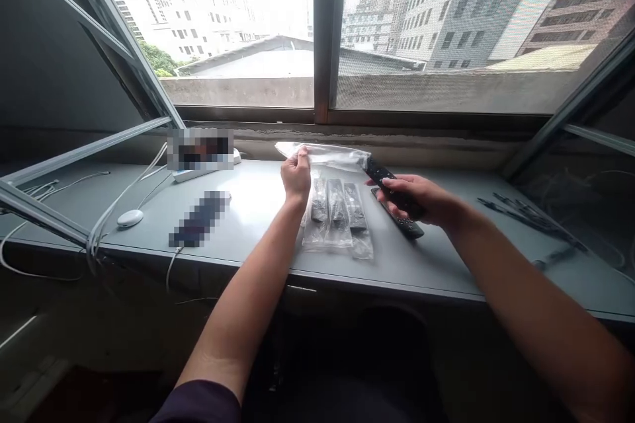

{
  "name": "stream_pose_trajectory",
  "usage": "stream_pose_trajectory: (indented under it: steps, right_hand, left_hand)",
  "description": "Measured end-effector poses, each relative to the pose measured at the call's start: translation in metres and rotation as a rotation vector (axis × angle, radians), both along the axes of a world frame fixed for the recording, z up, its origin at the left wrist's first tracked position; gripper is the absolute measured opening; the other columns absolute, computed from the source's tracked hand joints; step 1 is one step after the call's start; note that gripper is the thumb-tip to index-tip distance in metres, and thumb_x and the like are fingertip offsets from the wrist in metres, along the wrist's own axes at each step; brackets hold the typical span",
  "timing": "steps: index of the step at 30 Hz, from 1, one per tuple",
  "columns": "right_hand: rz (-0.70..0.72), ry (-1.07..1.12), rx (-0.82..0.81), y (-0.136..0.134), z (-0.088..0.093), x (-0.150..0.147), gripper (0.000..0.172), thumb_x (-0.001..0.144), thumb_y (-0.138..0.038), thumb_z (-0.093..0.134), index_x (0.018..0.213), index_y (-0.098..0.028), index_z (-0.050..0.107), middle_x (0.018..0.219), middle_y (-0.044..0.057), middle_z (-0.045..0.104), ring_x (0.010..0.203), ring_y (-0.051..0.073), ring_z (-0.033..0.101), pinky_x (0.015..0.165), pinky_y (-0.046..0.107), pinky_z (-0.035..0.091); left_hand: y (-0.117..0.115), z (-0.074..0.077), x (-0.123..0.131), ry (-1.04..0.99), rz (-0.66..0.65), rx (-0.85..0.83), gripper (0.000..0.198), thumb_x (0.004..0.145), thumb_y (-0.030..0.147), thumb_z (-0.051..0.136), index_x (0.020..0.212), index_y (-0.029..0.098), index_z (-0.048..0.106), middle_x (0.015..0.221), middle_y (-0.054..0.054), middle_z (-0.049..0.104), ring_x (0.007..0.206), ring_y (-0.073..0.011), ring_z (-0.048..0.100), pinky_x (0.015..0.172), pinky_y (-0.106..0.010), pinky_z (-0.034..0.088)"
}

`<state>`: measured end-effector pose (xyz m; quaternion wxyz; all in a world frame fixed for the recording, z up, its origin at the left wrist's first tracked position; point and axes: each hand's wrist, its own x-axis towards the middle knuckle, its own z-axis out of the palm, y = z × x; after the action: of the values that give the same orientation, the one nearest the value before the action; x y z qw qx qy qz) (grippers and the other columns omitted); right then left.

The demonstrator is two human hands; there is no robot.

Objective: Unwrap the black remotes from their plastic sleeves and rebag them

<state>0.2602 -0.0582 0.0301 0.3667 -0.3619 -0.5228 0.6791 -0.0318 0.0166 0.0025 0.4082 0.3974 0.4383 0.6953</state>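
Note:
My left hand is closed on one end of a clear plastic bag, which stretches to the right above the desk. In my right hand is a black remote control, its far end at or just inside the bag's right end; I cannot tell exactly how deep. Beneath that hand a second black remote control lies on the desk, partly covered by the fingers. Between my arms, several remotes in clear bags lie side by side on the desk.
The grey desk runs under a window. On its left are a power strip, a white round puck, a blurred-out dark object and white cables. Dark cables lie at right. Metal frames slant at both sides.

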Motion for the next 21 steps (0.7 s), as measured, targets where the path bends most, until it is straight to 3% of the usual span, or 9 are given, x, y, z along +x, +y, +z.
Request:
stream_pose_trajectory:
  steps: [2,4,8,12,13,15,18,21]
  right_hand:
    - [-0.053,0.020,-0.011,0.000,0.000,0.001,0.027,0.100,-0.035,0.083,0.119,-0.017,0.076,0.092,0.008,0.075,0.060,0.015,0.062,0.043,0.024,0.050]
    - [-0.105,0.053,0.000,0.000,0.000,0.001,0.026,0.099,-0.037,0.084,0.115,-0.018,0.076,0.086,0.005,0.071,0.058,0.014,0.059,0.042,0.024,0.049]
    - [-0.162,0.078,0.061,0.001,-0.002,-0.001,0.028,0.095,-0.040,0.087,0.108,-0.019,0.074,0.081,0.002,0.066,0.054,0.012,0.053,0.043,0.023,0.048]
    - [-0.267,0.071,0.144,0.002,-0.006,-0.004,0.034,0.092,-0.040,0.088,0.117,-0.022,0.075,0.117,0.009,0.076,0.062,0.013,0.061,0.047,0.026,0.054]
    - [-0.279,0.061,0.159,0.002,-0.006,-0.004,0.036,0.092,-0.041,0.088,0.121,-0.023,0.076,0.118,0.010,0.076,0.064,0.014,0.064,0.047,0.027,0.054]
    - [-0.241,0.017,0.165,0.002,-0.007,-0.002,0.043,0.093,-0.043,0.088,0.128,-0.022,0.075,0.102,0.009,0.078,0.062,0.016,0.065,0.048,0.027,0.053]
    - [-0.069,-0.062,0.148,-0.002,-0.006,0.002,0.054,0.096,-0.047,0.086,0.140,-0.018,0.073,0.075,0.004,0.072,0.054,0.016,0.061,0.048,0.026,0.050]
    - [0.086,-0.107,0.150,-0.006,-0.004,0.004,0.058,0.098,-0.049,0.082,0.143,-0.013,0.072,0.065,0.001,0.066,0.050,0.015,0.056,0.047,0.025,0.046]
  left_hand:
    - [0.003,0.000,-0.004,-0.042,0.094,0.038,0.039,0.106,0.055,0.065,0.092,0.020,0.075,0.060,0.004,0.045,0.053,-0.0106,0.040,0.051,-0.022,0.031]
    - [0.005,0.000,-0.006,-0.066,0.107,0.031,0.041,0.106,0.056,0.064,0.091,0.019,0.072,0.060,0.004,0.044,0.052,-0.0103,0.038,0.049,-0.022,0.030]
    - [-0.002,0.002,0.004,-0.004,-0.073,0.073,0.036,0.103,0.055,0.070,0.097,0.019,0.076,0.061,0.005,0.044,0.052,-0.0095,0.038,0.049,-0.022,0.029]
    - [-0.011,0.003,0.019,0.078,-0.279,0.117,0.039,0.099,0.056,0.073,0.097,0.018,0.081,0.061,0.004,0.046,0.052,-0.0092,0.037,0.049,-0.023,0.032]
    - [-0.012,0.002,0.022,0.086,-0.307,0.115,0.040,0.098,0.057,0.074,0.098,0.018,0.081,0.061,0.004,0.047,0.052,-0.0091,0.038,0.049,-0.023,0.032]
    - [-0.014,0.001,0.025,0.085,-0.338,0.100,0.041,0.096,0.059,0.075,0.100,0.019,0.082,0.062,0.003,0.047,0.053,-0.0093,0.039,0.050,-0.023,0.033]
    - [-0.016,-0.001,0.028,0.056,-0.359,0.080,0.041,0.095,0.059,0.076,0.100,0.019,0.083,0.065,0.002,0.051,0.055,-0.0097,0.043,0.050,-0.023,0.034]
    - [-0.016,-0.003,0.029,0.020,-0.346,0.039,0.040,0.094,0.057,0.076,0.099,0.018,0.083,0.074,-0.002,0.063,0.060,-0.0104,0.049,0.051,-0.023,0.035]
